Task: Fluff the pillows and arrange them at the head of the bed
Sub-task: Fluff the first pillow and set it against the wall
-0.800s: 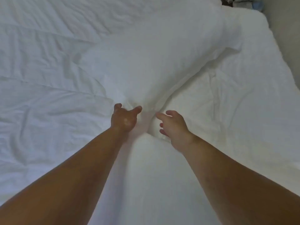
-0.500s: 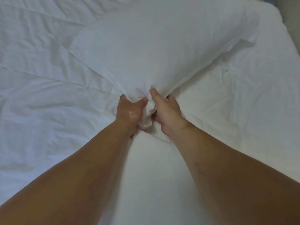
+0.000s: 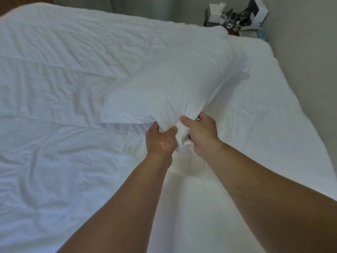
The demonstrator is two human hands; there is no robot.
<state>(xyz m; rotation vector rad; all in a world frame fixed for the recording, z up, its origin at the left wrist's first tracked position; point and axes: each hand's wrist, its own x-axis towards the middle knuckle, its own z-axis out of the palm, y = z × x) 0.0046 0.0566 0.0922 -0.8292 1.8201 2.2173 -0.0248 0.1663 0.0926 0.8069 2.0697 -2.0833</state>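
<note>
Head view: a white pillow (image 3: 173, 88) lies at the middle of a bed covered by a rumpled white duvet (image 3: 54, 88), and the left hand (image 3: 160, 141) and right hand (image 3: 202, 136) are both closed tight, side by side, on the pillow's bunched near corner. Half a second ago the pillow lay flatter; now its near end is lifted. Beyond the pillow, a cluttered nightstand (image 3: 237, 19) shows no readable writing.

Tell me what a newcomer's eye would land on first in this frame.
First, the two bare arms reaching in from below, left hand and right hand side by side, both in a tight grip on the bunched near corner of a white pillow at centre. Then the rumpled white duvet on the left, and the cluttered nightstand at top right.
</note>
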